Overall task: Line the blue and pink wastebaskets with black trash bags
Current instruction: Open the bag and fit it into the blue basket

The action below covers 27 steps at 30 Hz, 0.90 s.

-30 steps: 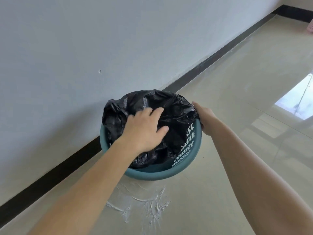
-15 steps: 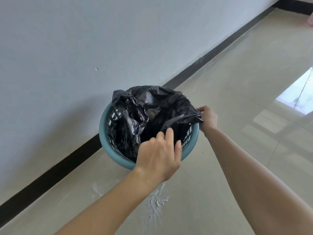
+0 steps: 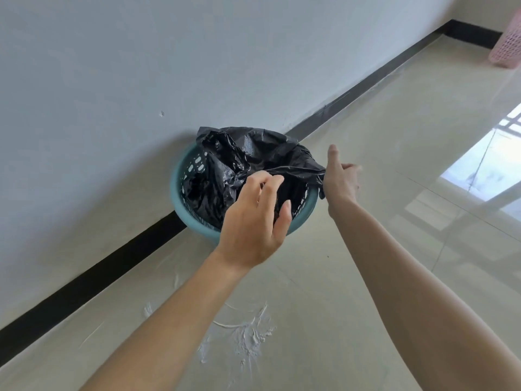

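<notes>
The pale glossy tiled floor [image 3: 366, 136] meets a plain white wall [image 3: 141, 66] along a black skirting strip [image 3: 84, 286]. Against that strip stands the round blue perforated plastic wastebasket [image 3: 180, 190], the landmark here. Well away from it, at the far end of the same wall, the pink lattice wastebasket [image 3: 507, 43] stands unlined, only partly in view.

A crumpled black plastic trash bag [image 3: 248, 153] sits in the blue basket, bunched high at the wall side, with part of the blue rim showing bare on its near and left sides.

The right hand [image 3: 339, 179], on the basket's right, pinches a stretched corner of the bag, thumb raised. The left hand [image 3: 253, 221] hovers over the basket's near edge, fingers loosely curled, gripping nothing.

To finish well, I'd judge the mouth should be opened wide, pulled evenly down over the whole rim, and the bottom pressed in to let air out.

A white powdery smear [image 3: 242, 334] lies on the floor in front of the basket.
</notes>
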Each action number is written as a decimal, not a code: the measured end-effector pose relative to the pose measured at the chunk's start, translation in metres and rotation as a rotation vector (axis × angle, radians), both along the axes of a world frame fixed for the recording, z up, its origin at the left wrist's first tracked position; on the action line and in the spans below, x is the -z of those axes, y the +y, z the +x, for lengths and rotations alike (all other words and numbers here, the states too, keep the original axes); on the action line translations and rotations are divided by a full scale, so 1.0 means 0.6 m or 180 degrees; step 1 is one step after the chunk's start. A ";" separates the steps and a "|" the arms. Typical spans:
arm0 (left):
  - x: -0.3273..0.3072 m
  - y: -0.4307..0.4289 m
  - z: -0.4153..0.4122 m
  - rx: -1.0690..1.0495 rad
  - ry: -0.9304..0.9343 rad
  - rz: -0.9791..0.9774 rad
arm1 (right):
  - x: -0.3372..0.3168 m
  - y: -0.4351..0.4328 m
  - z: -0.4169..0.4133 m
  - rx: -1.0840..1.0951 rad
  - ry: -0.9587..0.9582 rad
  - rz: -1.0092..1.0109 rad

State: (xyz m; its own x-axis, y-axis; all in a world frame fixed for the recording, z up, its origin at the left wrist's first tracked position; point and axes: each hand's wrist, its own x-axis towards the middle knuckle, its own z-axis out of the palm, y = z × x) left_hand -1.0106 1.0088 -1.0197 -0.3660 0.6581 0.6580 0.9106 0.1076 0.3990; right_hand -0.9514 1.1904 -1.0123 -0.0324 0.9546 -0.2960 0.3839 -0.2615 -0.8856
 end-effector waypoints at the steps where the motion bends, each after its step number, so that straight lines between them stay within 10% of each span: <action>1: -0.006 -0.005 -0.003 -0.0066 -0.0055 -0.0028 | -0.009 -0.007 -0.003 -0.0229 -0.0265 0.0220; 8: -0.007 -0.046 -0.061 -0.1088 0.0588 -0.1055 | -0.014 -0.035 -0.019 -0.1867 -0.2201 0.1498; 19: 0.039 -0.026 -0.033 -0.1702 -0.0067 -0.0082 | 0.052 -0.035 0.035 -0.0028 0.0204 0.0759; 27: 0.071 -0.031 -0.021 -0.0386 0.0941 -0.0054 | 0.100 -0.027 0.043 -0.0731 0.0554 -0.0576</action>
